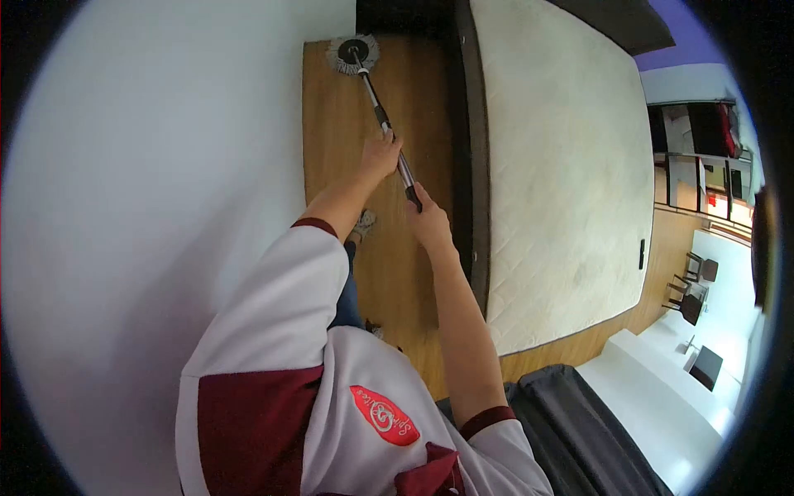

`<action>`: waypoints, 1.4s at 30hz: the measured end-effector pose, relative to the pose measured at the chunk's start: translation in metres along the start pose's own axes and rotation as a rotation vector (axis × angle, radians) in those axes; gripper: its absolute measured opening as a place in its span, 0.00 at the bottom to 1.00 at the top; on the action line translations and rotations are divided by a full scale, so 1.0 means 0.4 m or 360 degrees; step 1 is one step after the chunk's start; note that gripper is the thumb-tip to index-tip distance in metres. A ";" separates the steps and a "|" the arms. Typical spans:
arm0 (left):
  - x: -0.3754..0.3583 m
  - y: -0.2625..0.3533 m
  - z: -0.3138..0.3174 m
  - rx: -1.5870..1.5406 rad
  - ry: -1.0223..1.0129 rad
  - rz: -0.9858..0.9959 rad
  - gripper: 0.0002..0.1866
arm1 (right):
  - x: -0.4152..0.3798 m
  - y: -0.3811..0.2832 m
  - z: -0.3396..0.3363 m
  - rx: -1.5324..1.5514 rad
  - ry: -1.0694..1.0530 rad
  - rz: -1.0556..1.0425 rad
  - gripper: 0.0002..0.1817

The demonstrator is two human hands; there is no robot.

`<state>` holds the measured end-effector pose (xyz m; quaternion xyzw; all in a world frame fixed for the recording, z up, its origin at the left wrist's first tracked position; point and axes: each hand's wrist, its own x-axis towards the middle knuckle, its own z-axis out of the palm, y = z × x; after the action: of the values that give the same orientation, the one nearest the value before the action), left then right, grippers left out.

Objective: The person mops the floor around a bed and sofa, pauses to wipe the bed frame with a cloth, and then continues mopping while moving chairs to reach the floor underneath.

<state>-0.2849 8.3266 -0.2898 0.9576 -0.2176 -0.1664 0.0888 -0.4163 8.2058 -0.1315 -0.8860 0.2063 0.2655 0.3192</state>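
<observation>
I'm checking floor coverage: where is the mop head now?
In the head view, the mop head is near the top, left of centre, on the wood floor beside the white wall.

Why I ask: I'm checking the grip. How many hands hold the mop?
2. The left hand grips the mop handle nearer the mop head; the right hand holds its near end. No other hand shows.

The left hand (382, 155) reaches farther out, curled shut. The right hand (429, 223) closes nearer the body, right arm (465, 322) extended

A home bedroom, shown by the bare mattress (566, 174) on its dark bed base (475, 140).
</observation>
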 end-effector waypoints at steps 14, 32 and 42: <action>-1.436 1.050 0.601 -0.0584 -0.1958 0.2154 0.23 | -1.768 0.955 0.226 0.0885 -0.0034 0.0813 0.28; -1.076 0.259 0.252 -0.0849 0.0048 -0.0365 0.26 | -0.815 0.597 0.408 0.0604 -0.0025 -0.0168 0.26; -1.717 0.289 0.409 -0.1104 0.0138 -0.0633 0.27 | 0.029 0.099 0.323 -0.0190 -0.0184 -0.0420 0.29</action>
<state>-0.9717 8.5141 -0.2214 0.9004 0.0449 -0.2033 0.3819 -0.4723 8.2626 -0.2412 -0.9061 0.0533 0.2837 0.3093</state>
